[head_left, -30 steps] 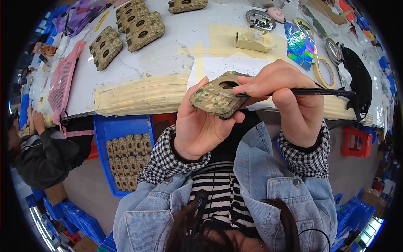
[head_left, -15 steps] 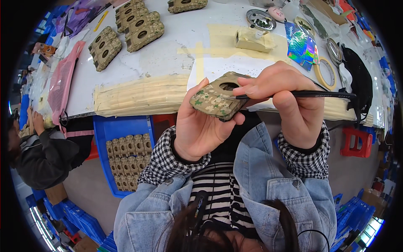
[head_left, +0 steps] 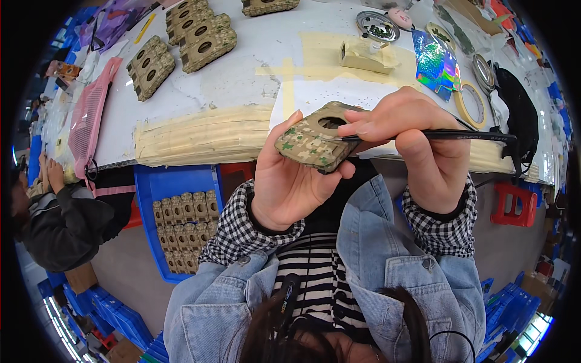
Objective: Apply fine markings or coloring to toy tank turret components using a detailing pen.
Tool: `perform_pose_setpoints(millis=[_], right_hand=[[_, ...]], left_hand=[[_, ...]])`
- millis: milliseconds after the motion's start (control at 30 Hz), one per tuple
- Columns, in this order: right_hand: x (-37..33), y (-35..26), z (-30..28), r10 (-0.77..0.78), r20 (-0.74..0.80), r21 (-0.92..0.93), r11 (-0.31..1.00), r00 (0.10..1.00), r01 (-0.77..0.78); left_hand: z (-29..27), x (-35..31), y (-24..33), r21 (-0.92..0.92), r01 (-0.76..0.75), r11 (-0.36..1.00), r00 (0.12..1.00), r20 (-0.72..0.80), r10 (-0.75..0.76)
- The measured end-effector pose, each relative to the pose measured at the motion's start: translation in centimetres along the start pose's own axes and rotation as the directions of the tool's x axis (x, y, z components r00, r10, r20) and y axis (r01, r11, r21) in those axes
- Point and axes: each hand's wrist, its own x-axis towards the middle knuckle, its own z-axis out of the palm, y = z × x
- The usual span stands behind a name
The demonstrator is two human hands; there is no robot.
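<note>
My left hand (head_left: 287, 190) grips a camouflage-patterned case-like piece (head_left: 305, 144) with a round hole, its fingers around the edges. The piece is tilted above the table's front edge. Pinched in my right hand (head_left: 430, 160) is a pair of black tweezers (head_left: 466, 135). Their tip rests on or just over the patterned face, close below the hole. Whether anything sits between the tips is too small to tell. Behind the piece, a white paper sheet (head_left: 357, 89) with tiny dark specks lies on the table.
More camouflage pieces (head_left: 151, 66) lie at the table's far left. A blue tray (head_left: 145, 206) holding several rows of them stands below. A round metal dish (head_left: 378, 27), holographic sheet (head_left: 436, 63) and tape roll (head_left: 470, 104) are at right. Another person (head_left: 69, 227) sits at left.
Both hands have shifted very slightly to the right with the piece and tweezers. My grips look the same, and the tweezer tip stays at the same part of the face.
</note>
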Motion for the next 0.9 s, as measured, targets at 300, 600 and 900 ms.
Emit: perform_pose_setpoints(millis=[300,600,900], right_hand=[[0.0,0.0,0.4,0.020,-0.033,0.037,0.999,0.999,-0.019],[0.0,0.4,0.6,0.001,-0.052,0.073,0.997,0.999,0.002],[0.1,1.1,0.2,-0.027,-0.029,0.077,0.997,0.999,0.029]], left_hand=[[-0.2,0.1,0.2,-0.013,0.010,1.000,1.000,0.008,-0.010],[-0.2,0.2,0.3,-0.018,0.012,1.000,1.000,0.010,-0.012],[-0.6,0.6,0.5,-0.035,0.026,0.999,0.998,0.058,-0.024]])
